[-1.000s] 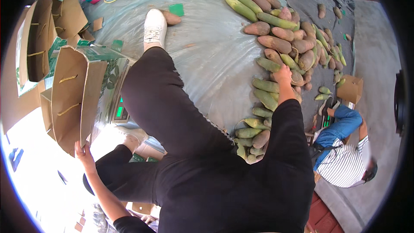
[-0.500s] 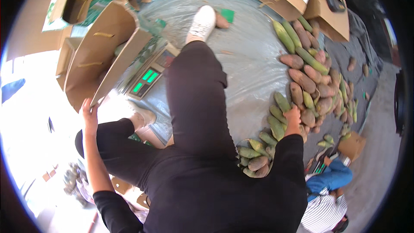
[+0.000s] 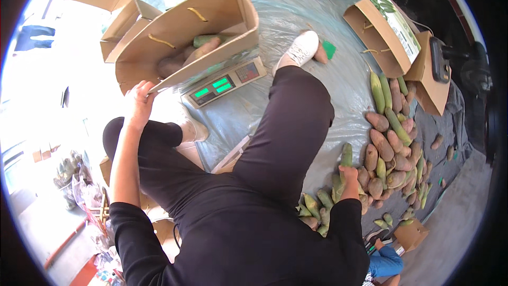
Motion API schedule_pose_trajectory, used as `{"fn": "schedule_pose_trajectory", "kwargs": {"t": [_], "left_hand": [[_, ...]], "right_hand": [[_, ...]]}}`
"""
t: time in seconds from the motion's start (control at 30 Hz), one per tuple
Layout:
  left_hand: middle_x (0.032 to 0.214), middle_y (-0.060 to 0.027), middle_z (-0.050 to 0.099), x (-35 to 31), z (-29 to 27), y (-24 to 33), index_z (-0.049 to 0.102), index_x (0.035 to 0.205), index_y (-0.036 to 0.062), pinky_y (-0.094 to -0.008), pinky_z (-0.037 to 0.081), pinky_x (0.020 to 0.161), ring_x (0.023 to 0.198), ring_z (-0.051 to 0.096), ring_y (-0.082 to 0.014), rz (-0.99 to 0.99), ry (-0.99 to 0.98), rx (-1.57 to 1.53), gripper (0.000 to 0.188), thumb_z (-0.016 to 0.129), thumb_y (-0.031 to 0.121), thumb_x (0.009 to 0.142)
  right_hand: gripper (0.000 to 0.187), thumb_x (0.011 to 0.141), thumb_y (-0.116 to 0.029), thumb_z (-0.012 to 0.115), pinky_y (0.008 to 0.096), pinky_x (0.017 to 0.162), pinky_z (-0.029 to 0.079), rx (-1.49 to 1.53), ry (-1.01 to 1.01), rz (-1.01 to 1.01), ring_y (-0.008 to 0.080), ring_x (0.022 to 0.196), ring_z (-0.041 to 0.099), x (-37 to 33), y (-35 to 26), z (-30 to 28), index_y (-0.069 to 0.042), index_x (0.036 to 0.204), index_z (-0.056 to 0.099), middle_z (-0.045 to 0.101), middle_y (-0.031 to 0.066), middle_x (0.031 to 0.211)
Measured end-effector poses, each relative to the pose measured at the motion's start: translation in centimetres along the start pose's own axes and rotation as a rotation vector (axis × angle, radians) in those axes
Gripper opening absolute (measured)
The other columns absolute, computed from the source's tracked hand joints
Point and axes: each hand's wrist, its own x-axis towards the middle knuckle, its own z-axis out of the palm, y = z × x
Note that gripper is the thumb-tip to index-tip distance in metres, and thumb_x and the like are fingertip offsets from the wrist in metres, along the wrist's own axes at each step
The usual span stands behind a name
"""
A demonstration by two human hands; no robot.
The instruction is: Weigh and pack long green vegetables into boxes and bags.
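My left hand (image 3: pixel 138 103) grips the lower flap edge of an open brown cardboard box (image 3: pixel 186 32) that rests tilted on a digital scale (image 3: pixel 225 82) with green displays. Inside the box lie a green corn cob and a brownish sweet potato (image 3: pixel 182 58). My right hand (image 3: pixel 349 176) is closed around a green corn cob (image 3: pixel 346 155), held upright above the near end of a pile of corn cobs and sweet potatoes (image 3: pixel 394 151). My black-trousered legs and a white shoe (image 3: pixel 299 50) stretch across the plastic sheet (image 3: pixel 296 16) between both hands.
More open cardboard boxes (image 3: pixel 389 32) stand at the far right beside a dark handheld device (image 3: pixel 439 59). Flattened boxes and green-printed cartons lie at the top left. Another person in blue (image 3: pixel 389 262) is at the lower right near a small carton (image 3: pixel 410 233).
My view has swung, so the box and scale now sit higher and more central. My left hand has reached the box's edge and taken hold. My right hand has lifted a corn cob off the pile.
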Motion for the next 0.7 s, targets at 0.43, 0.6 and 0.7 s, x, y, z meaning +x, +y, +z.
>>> {"fn": "schedule_pose_trajectory", "kwargs": {"t": [0.43,0.6,0.7], "left_hand": [[0.081,-0.0034,0.058,-0.1,-1.0,0.3,0.060,0.082,0.0116,-0.0382,0.042,0.076,0.088,0.057,-0.0231,-0.024,-0.077,0.128,0.008,0.060,0.011,0.074],[0.082,-0.0029,0.058,-0.1,-1.0,0.0,0.060,0.083,0.0120,-0.0380,0.042,0.076,0.088,0.057,-0.0228,-0.024,-0.088,0.128,0.009,0.060,0.011,0.074],[0.081,-0.0031,0.058,-0.2,-1.0,-0.2,0.060,0.083,0.0120,-0.0379,0.042,0.074,0.087,0.057,-0.0233,-0.007,-0.076,0.126,0.009,0.060,0.010,0.074]], "right_hand": [[0.046,0.074,-0.033,0.070,0.0281,0.078,0.039,0.680,-0.405,-0.480,0.0164,0.085,0.054,-12.0,-21.2,-11.4,0.001,0.103,0.057,0.059,0.0060,0.094],[0.039,0.077,-0.034,0.066,0.0245,0.066,0.043,0.791,-0.476,-0.761,0.0111,0.073,0.056,-22.1,-29.5,-18.2,-0.001,0.098,0.061,0.060,0.0027,0.084],[0.039,0.081,-0.039,0.060,0.0241,0.050,0.043,0.747,-0.621,-0.901,0.0111,0.061,0.054,-27.4,-33.9,-20.3,-0.003,0.095,0.060,0.059,0.0035,0.080]]}}
